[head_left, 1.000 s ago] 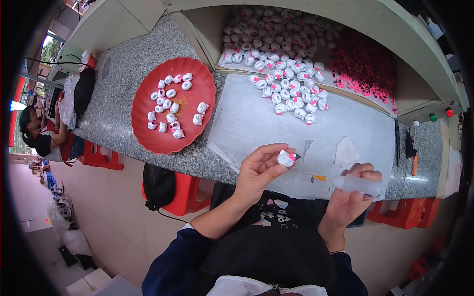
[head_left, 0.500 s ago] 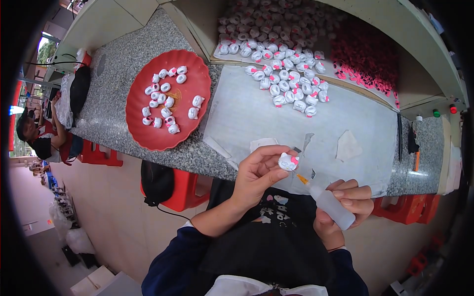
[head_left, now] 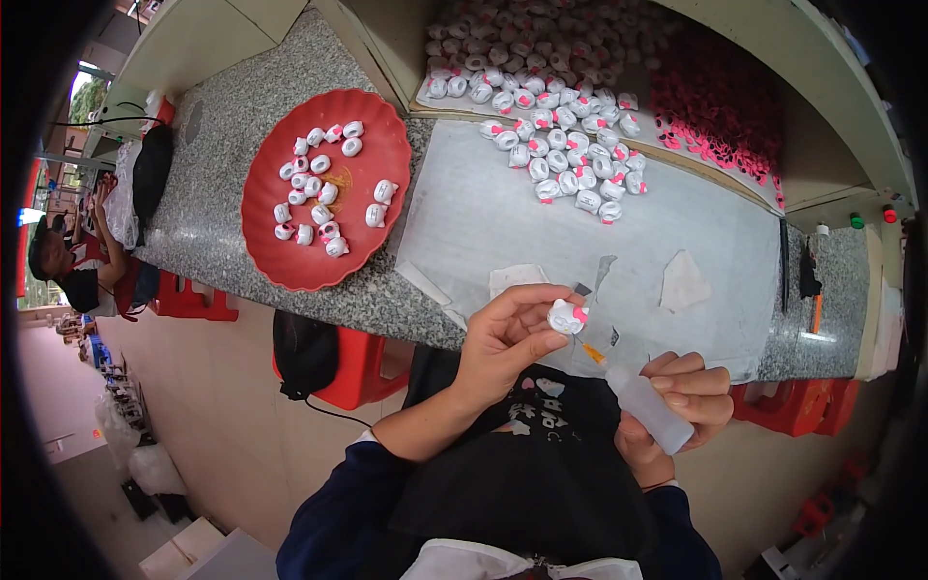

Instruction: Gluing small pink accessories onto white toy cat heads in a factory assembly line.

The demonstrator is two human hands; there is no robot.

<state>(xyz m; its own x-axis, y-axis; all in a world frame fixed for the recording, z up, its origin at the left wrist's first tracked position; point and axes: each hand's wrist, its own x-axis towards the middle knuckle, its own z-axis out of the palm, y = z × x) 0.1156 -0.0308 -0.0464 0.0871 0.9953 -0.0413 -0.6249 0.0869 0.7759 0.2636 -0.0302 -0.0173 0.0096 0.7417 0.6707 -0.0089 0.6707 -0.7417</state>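
Note:
Between the thumb and fingers of my left hand [head_left: 510,338] is a small white cat-head piece [head_left: 566,317] with a pink bow. My right hand [head_left: 681,401] is wrapped round a translucent squeeze bottle [head_left: 652,411] that lies tilted in the grip. Its orange needle tip [head_left: 594,355] points up and left, just below the cat-head piece; whether they touch I cannot tell. Past both hands, several similar cat-head pieces [head_left: 587,201] lie loose on the white paper sheet [head_left: 464,208].
A red scalloped plate [head_left: 280,256] at left holds several cat-head pieces. Farther back, a shelf holds heaps of white pieces [head_left: 541,43] and small pink parts [head_left: 715,111]. Paper scraps [head_left: 684,282] lie on the sheet. A co-worker [head_left: 82,261] sits at far left beside red stools [head_left: 193,298].
The whole view has shifted slightly. Both hands keep nearly the same pose, with the cat-head piece and the bottle still held close together.

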